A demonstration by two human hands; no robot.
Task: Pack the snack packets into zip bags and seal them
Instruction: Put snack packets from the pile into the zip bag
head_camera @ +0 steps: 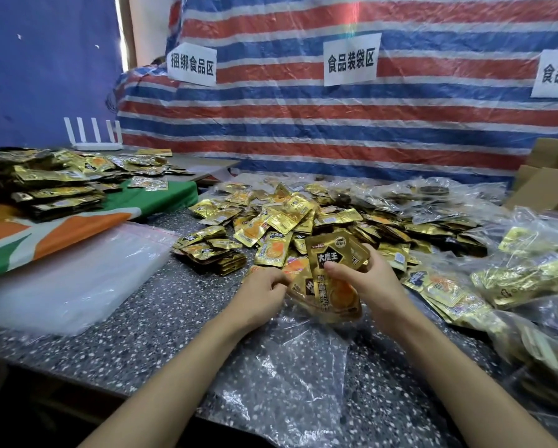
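Snack packets (332, 253) clamped in right grip (365, 279); left grip (261, 295) pinches zip bag (290, 376) at nine o'clock — slack mouth could snag them.

Three white paper signs are fixed to the striped sheet (303, 124) at the back. On the left sign (192, 63), 捆绑食品区 is printed in black. On the middle sign (351, 61), 食品装袋区 is printed. The right sign (557, 74) is cut by the frame edge, so only 食品装 can be read. On the snack packet (334, 250) held upright in the middle, 大虎王 is printed in gold on a black panel, and 麻酱素毛肚 is set in a column beneath it. The print on the other packets (281, 218) is too small to be read.
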